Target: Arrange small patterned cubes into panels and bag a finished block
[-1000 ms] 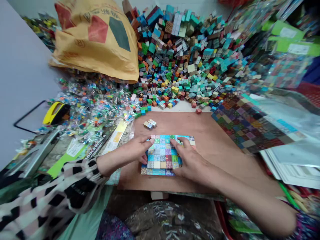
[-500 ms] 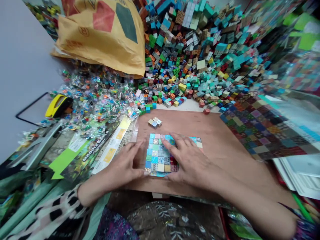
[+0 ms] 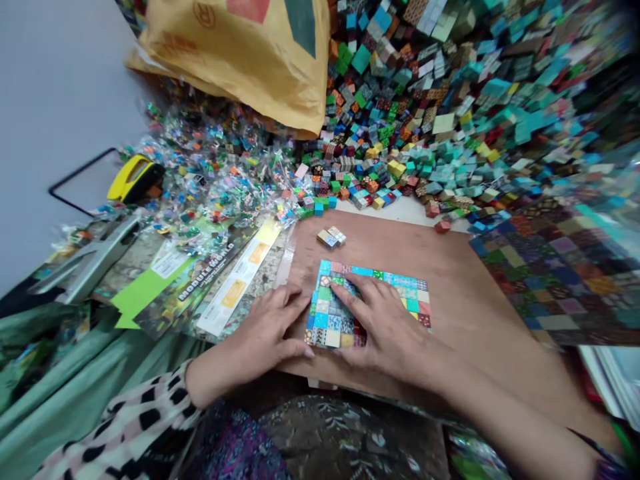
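A flat mosaic of small patterned cubes [image 3: 333, 323] lies on the brown board, near its front edge. Across its middle rests my right hand [image 3: 387, 323], fingers spread, thumb at the near edge; it covers part of the pattern. My left hand [image 3: 270, 327] is at the mosaic's left side, thumb stretched towards the lower left corner and fingers a little bent. Whether the left fingertips touch the cubes I cannot tell. Neither hand holds anything that shows. A small group of loose blocks [image 3: 331, 237] sits just beyond the mosaic.
The brown board [image 3: 475, 293] bears the work. Behind it rises a big heap of coloured blocks [image 3: 425, 127], beside a yellow bag [image 3: 260, 80]. Leftward lie small plastic-wrapped pieces [image 3: 215, 173], a yellow-black tool [image 3: 134, 179] and printed cards [image 3: 200, 273]. A wrapped block sheet [image 3: 555, 267] is at right.
The whole view has swung, so everything appears farther right. My left fingers are drawn closer together beside the mosaic. My right hand still lies over the cubes.
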`<state>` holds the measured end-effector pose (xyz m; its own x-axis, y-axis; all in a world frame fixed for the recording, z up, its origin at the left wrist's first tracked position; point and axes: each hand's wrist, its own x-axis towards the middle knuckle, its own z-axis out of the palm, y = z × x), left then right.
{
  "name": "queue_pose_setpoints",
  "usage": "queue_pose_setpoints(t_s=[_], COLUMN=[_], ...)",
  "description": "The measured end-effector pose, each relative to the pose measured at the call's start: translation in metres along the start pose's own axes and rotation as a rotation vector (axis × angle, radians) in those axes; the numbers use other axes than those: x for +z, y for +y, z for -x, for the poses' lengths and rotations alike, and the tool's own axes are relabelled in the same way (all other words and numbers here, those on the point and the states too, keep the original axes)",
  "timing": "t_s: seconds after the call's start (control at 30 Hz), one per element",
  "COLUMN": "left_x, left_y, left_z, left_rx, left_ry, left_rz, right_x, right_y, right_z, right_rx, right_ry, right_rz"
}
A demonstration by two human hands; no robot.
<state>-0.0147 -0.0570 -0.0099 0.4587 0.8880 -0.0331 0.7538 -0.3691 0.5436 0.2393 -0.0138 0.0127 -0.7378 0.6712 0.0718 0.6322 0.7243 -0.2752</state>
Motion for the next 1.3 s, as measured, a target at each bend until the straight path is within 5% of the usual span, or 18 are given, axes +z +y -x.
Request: queue_pose_setpoints(t_s=[0.8, 1.1, 1.3], left_x=[0.001, 0.026, 0.042], left_y=[0.003, 0.031, 0.036], left_z=[0.009, -0.004, -0.015], left_rx=[0.018, -0.272, -0.295], left_ry=[-0.002, 0.237, 0.224], left_rz=[-0.054, 0.690, 0.615], right_x=[-0.010, 0.012, 0.020], right_y=[0.004, 0.007, -0.016], right_z=[0.002, 0.044, 0.036], right_rx=[-0.063, 0.499, 0.532], right_ry=[-0.053, 0.319, 0.368], right_rz=[-0.024, -0.392, -0.365])
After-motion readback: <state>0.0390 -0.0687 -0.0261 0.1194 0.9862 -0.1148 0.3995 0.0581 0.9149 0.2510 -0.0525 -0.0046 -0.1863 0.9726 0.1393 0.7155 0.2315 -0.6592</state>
